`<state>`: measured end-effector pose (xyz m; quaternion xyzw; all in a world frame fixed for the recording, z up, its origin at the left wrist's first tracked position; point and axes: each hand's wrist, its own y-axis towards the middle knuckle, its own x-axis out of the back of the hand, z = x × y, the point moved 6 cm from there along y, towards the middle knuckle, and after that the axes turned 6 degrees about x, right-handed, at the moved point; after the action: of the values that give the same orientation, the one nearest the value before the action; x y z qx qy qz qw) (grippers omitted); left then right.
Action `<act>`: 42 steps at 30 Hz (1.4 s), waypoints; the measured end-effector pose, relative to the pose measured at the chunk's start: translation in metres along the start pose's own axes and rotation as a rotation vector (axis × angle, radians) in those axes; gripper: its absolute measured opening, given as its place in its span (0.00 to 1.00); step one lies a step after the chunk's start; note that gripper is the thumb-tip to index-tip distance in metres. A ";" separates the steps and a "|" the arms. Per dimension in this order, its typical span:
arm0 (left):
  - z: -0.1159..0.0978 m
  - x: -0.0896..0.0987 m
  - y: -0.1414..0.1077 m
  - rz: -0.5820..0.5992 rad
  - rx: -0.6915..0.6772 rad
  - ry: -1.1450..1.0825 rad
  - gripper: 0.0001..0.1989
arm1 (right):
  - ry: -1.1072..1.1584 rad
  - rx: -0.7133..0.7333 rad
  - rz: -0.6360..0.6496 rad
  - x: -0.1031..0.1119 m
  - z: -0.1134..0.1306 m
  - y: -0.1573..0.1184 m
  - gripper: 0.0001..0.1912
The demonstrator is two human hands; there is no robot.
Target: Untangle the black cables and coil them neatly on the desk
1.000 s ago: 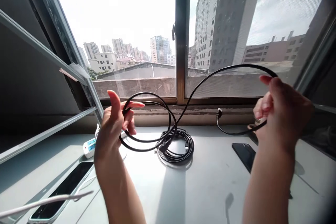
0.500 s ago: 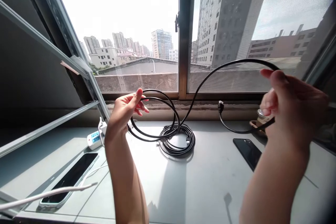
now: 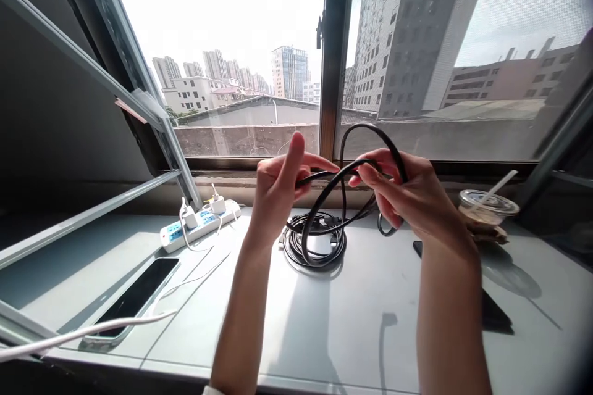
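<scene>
Loops of a black cable [image 3: 309,213] are held up in front of the window, between my two hands. My left hand [image 3: 285,185] has its thumb raised and its forefinger stretched to the right, with the cable running through its curled fingers. My right hand [image 3: 398,188] pinches the cable between thumb and fingers, and one loop arches above it. The fingertips of both hands are close together. Below them a coil of black cable [image 3: 336,259] lies on the white tabletop [image 3: 296,327]. The ends of the held cable are hard to make out.
A white power strip [image 3: 204,226] with plugs stands at the back left, and a phone [image 3: 134,296] lies in front of it. A lidded cup [image 3: 486,207] with a straw is at right, near a dark phone [image 3: 493,315]. A metal frame [image 3: 83,216] borders the left side.
My right hand has come in from the far right to meet my left, bringing its stretch of cable. My left hand has moved right. The view has shifted slightly.
</scene>
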<state>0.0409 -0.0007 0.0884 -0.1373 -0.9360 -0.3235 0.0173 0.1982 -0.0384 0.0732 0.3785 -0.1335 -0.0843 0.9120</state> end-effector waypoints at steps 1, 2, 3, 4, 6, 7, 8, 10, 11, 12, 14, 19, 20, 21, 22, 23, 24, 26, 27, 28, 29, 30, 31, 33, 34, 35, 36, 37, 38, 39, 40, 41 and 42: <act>0.004 0.003 0.001 0.013 0.055 -0.008 0.23 | -0.016 0.012 -0.010 0.003 0.000 0.000 0.17; 0.007 0.004 0.002 0.047 0.114 0.001 0.21 | -0.033 0.022 -0.020 0.005 0.001 0.000 0.17; 0.011 0.005 0.001 0.099 0.172 0.024 0.19 | -0.048 0.031 -0.039 0.008 0.001 0.000 0.17; 0.014 0.004 0.000 0.153 0.220 0.055 0.18 | -0.062 0.040 -0.065 0.011 0.001 0.000 0.17; 0.017 0.003 -0.002 0.234 0.270 0.123 0.18 | -0.086 0.055 -0.122 0.015 0.001 0.000 0.17; 0.018 0.003 -0.003 0.246 0.267 0.141 0.18 | -0.098 0.060 -0.145 0.017 0.001 0.000 0.17; 0.017 0.004 -0.003 0.241 0.248 0.141 0.19 | -0.113 0.062 -0.161 0.018 0.000 0.000 0.16; 0.012 0.008 -0.002 0.194 0.184 0.090 0.19 | -0.143 0.066 -0.182 0.023 -0.002 0.000 0.16; 0.009 0.011 -0.001 0.163 0.147 0.047 0.19 | -0.155 0.076 -0.195 0.025 -0.002 0.000 0.16; 0.005 0.014 -0.001 0.129 0.111 0.002 0.20 | -0.168 0.086 -0.201 0.028 -0.003 0.000 0.16; -0.003 0.023 -0.003 0.053 0.043 -0.082 0.20 | -0.191 0.106 -0.229 0.035 -0.003 0.000 0.16; -0.011 0.043 -0.006 -0.128 -0.038 -0.197 0.20 | -0.202 0.102 -0.348 0.054 -0.009 -0.001 0.15; -0.010 0.046 -0.005 -0.162 -0.038 -0.206 0.20 | -0.191 0.108 -0.373 0.058 -0.012 -0.002 0.15; -0.007 0.050 -0.003 -0.197 -0.046 -0.219 0.19 | -0.177 0.117 -0.401 0.063 -0.014 -0.002 0.15; -0.005 0.055 -0.001 -0.227 -0.061 -0.238 0.18 | -0.157 0.124 -0.430 0.067 -0.016 -0.001 0.16; -0.003 0.059 0.002 -0.248 -0.079 -0.264 0.18 | -0.133 0.127 -0.455 0.071 -0.019 -0.001 0.16; 0.000 0.063 0.004 -0.256 -0.094 -0.295 0.17 | -0.107 0.131 -0.487 0.075 -0.022 -0.001 0.17; 0.005 0.072 0.010 -0.240 -0.107 -0.377 0.15 | -0.058 0.170 -0.574 0.082 -0.023 -0.001 0.18; 0.008 0.076 0.012 -0.227 -0.106 -0.428 0.14 | -0.035 0.204 -0.622 0.085 -0.022 -0.002 0.18; 0.010 0.080 0.014 -0.218 -0.103 -0.481 0.13 | -0.018 0.242 -0.664 0.087 -0.020 -0.002 0.18; 0.011 0.083 0.015 -0.215 -0.099 -0.528 0.13 | -0.011 0.275 -0.689 0.087 -0.018 -0.003 0.17; 0.013 0.085 0.016 -0.213 -0.087 -0.564 0.12 | -0.013 0.297 -0.691 0.086 -0.015 -0.003 0.16; 0.014 0.085 0.017 -0.206 -0.065 -0.590 0.13 | -0.024 0.304 -0.669 0.082 -0.013 -0.002 0.15; 0.015 0.076 0.017 -0.161 0.007 -0.604 0.13 | -0.045 0.294 -0.585 0.070 -0.011 0.002 0.11; 0.015 0.068 0.017 -0.125 0.052 -0.591 0.14 | -0.036 0.288 -0.535 0.063 -0.011 0.003 0.09; 0.016 0.059 0.016 -0.086 0.099 -0.564 0.15 | -0.012 0.287 -0.481 0.056 -0.011 0.005 0.08; 0.018 0.050 0.016 -0.044 0.147 -0.523 0.16 | 0.019 0.287 -0.426 0.048 -0.011 0.007 0.09; 0.020 0.041 0.015 -0.002 0.197 -0.468 0.16 | 0.050 0.283 -0.370 0.042 -0.011 0.008 0.13; 0.023 0.033 0.014 0.030 0.246 -0.405 0.17 | 0.070 0.272 -0.320 0.036 -0.011 0.009 0.17; 0.027 0.028 0.013 0.046 0.291 -0.339 0.18 | 0.073 0.251 -0.278 0.033 -0.012 0.010 0.21; 0.032 0.025 0.013 0.039 0.329 -0.277 0.18 | 0.060 0.222 -0.253 0.032 -0.013 0.010 0.22; 0.036 0.026 0.014 0.003 0.349 -0.224 0.18 | 0.037 0.192 -0.244 0.034 -0.015 0.010 0.22; 0.039 0.030 0.015 -0.055 0.351 -0.186 0.19 | 0.015 0.163 -0.249 0.037 -0.016 0.009 0.22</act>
<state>0.0182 0.0418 0.0701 -0.1360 -0.9790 -0.1419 -0.0546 0.2389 -0.0309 0.0755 0.4654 -0.0850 -0.1826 0.8619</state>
